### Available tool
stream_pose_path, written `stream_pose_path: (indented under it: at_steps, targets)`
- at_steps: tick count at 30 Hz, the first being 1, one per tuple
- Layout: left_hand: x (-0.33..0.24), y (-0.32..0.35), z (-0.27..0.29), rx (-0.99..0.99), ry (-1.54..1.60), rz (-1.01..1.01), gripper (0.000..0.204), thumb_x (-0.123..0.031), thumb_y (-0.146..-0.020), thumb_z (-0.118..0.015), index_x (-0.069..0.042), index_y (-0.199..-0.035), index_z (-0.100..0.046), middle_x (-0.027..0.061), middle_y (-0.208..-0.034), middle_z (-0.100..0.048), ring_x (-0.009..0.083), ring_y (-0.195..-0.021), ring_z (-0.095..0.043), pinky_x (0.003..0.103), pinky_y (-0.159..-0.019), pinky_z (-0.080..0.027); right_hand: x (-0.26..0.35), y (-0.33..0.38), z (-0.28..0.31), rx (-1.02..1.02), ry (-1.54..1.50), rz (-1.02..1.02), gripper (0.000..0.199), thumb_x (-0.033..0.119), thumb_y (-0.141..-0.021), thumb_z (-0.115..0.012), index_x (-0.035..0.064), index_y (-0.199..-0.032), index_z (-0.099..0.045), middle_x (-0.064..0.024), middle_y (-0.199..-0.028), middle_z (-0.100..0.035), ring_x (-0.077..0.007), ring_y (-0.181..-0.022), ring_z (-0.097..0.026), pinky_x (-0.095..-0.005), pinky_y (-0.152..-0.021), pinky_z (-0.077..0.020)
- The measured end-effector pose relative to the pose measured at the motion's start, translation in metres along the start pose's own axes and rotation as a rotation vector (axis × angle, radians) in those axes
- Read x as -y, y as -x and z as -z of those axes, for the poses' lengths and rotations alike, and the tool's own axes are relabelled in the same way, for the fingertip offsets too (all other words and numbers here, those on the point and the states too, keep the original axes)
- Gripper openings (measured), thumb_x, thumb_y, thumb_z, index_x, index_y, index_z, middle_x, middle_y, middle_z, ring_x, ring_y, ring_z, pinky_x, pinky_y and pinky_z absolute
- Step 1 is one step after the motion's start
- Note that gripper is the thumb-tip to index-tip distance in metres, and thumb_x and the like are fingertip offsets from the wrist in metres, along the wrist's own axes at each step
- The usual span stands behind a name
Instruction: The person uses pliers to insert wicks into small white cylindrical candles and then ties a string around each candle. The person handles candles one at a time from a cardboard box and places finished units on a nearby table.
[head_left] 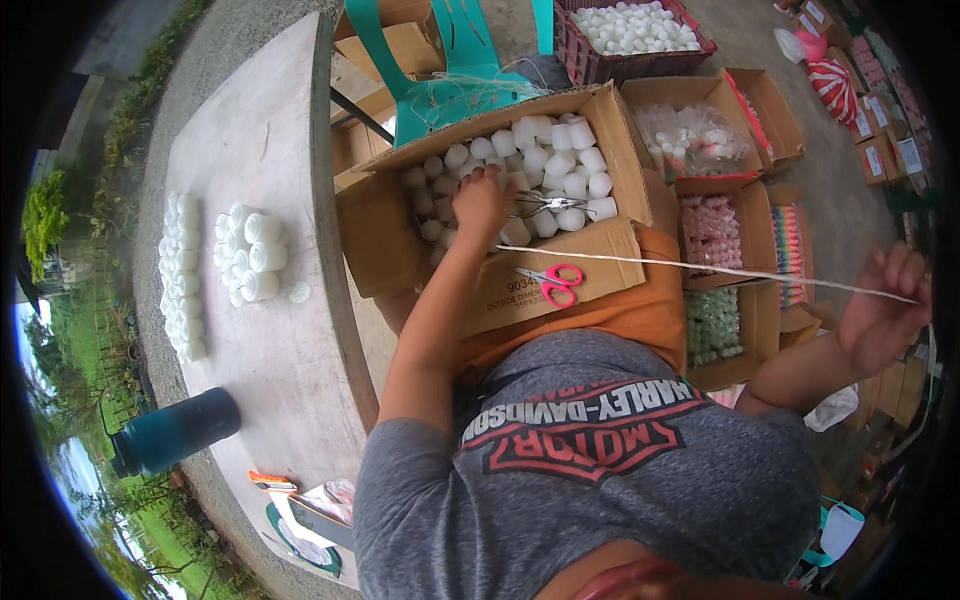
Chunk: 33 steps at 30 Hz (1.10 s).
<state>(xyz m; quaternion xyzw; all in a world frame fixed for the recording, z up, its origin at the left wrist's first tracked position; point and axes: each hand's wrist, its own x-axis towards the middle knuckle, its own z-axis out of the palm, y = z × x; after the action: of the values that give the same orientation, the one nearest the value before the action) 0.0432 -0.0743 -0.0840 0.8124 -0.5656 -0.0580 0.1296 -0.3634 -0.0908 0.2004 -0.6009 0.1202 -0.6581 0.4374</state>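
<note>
My left hand (482,203) reaches into an open cardboard box (612,135) on my lap, its fingers curled down among several white plastic-looking cylinders (585,160). What those fingers hold is hidden. Out at the right, my right hand (882,308) pinches a white cord (740,272). Taut, the cord runs across the box's near flap toward my left wrist, and its loose tail hangs below my right hand. Silver pliers-like tools (555,203) lie on the cylinders, right of my left hand. Pink-handled scissors (558,284) rest on the near flap.
On the left, a pale table (290,170) bears stacked white cylinders (262,257), a dark blue bottle (185,430) and an orange cutter (271,482). A green chair (440,90) and a maroon crate (640,72) stand beyond the box. Boxes of wrapped goods (712,325) line the right.
</note>
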Motion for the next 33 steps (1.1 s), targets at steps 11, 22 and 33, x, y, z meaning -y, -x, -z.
stream_pose_path:
  at_steps: [11,22,33]
  targets:
    - [-0.017,-0.017,-0.023,0.063,0.278,0.117,0.043,-0.029,-0.07,-0.068,-0.004,-0.103,-0.054,0.0209,-0.105,-0.053,0.038,-0.088,-0.059,0.045,-0.075,-0.05,-0.006,0.004,0.019,-0.105,0.029,-0.279,0.043,0.023,-0.098,-0.041,-0.0081,-0.128,-0.041,0.0036,-0.072,-0.038,-0.0042,-0.062,-0.036,-0.0183,-0.05,-0.0314]
    - [-0.044,0.036,0.069,0.235,1.764,0.318,0.044,-0.013,-0.079,-0.059,-0.001,-0.118,-0.043,0.0163,-0.108,-0.054,0.0263,-0.095,-0.057,0.04,-0.081,-0.049,-0.069,0.023,-0.073,0.474,0.635,-0.29,0.017,0.013,-0.092,-0.053,0.0008,-0.1,-0.063,-0.0042,-0.075,-0.055,-0.0096,-0.06,-0.047,-0.0211,-0.055,-0.0386]
    - [-0.069,0.1,0.154,0.367,2.472,0.587,0.04,-0.012,-0.08,-0.042,-0.002,-0.119,-0.043,0.0127,-0.109,-0.051,0.0259,-0.093,-0.055,0.039,-0.089,-0.047,-0.129,0.063,-0.151,0.533,0.61,-0.265,0.025,-0.003,-0.083,-0.055,0.003,-0.107,-0.059,-0.0121,-0.09,-0.059,-0.0262,-0.07,-0.06,-0.0296,-0.061,-0.0474]
